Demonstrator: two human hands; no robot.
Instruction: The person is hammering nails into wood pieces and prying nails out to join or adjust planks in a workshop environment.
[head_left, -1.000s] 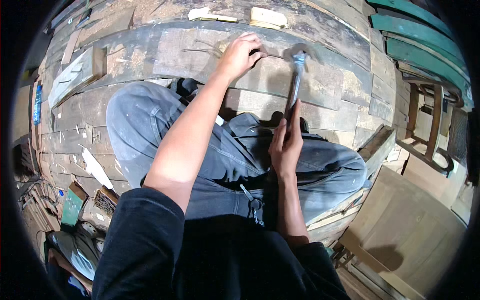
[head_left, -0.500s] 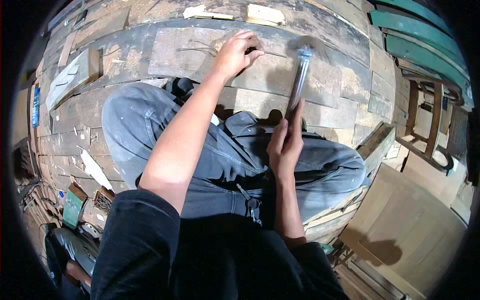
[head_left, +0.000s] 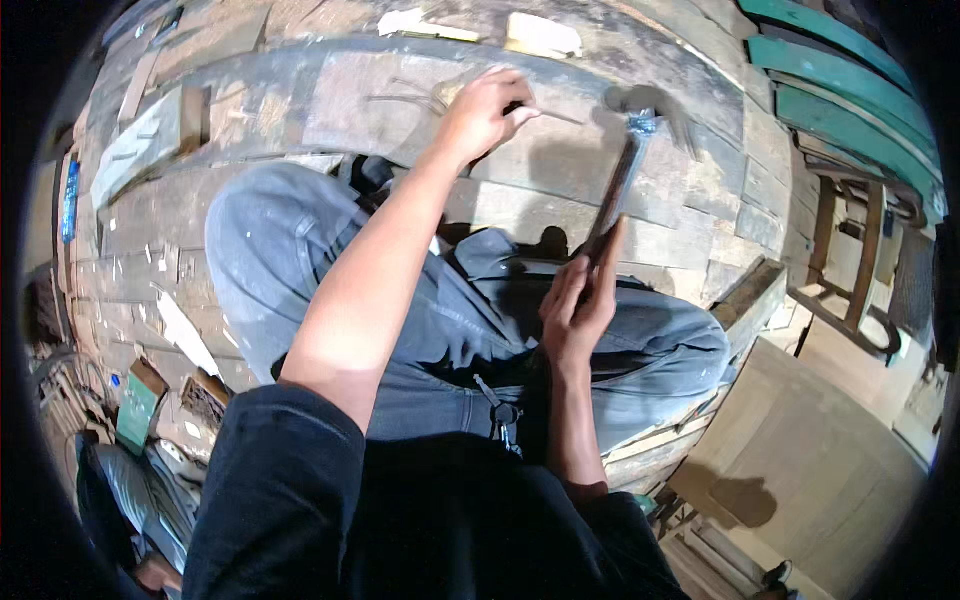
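A worn plank floor [head_left: 130, 235] filled most of the view, grey-brown and patchy, with sawdust and chips strewn about. Across it spread the person's legs [head_left: 270, 230], folded in dusty blue-grey trousers and taking up the floor just in front of the body. At the lower right lay a broad wooden panel [head_left: 830, 430], with a dark shadow near its left end; at the upper right were several green slats [head_left: 830, 65], and below them a brown wooden frame [head_left: 868, 255]. At the lower left, part of another person [head_left: 145, 490] showed in grey trousers. A pale board [head_left: 340, 90] lay flat beyond the legs; a thick beam [head_left: 750, 297] ran beside the right knee, and a tapered wood block [head_left: 150, 140] sat off to the left. The hammer [head_left: 622, 180] slanted upward over the pale board, its head blurred, its handle gripped in the right hand [head_left: 580, 310], forefinger straight along it. The left hand [head_left: 485, 115], fingers curled in and pinched together, held a thin rod [head_left: 560, 116] whose bare end pointed toward the hammer head, well short of it; the hand hid the rest. Smallest were two pale offcuts [head_left: 543, 35] along the top and a white scrap [head_left: 188, 330] at the left.
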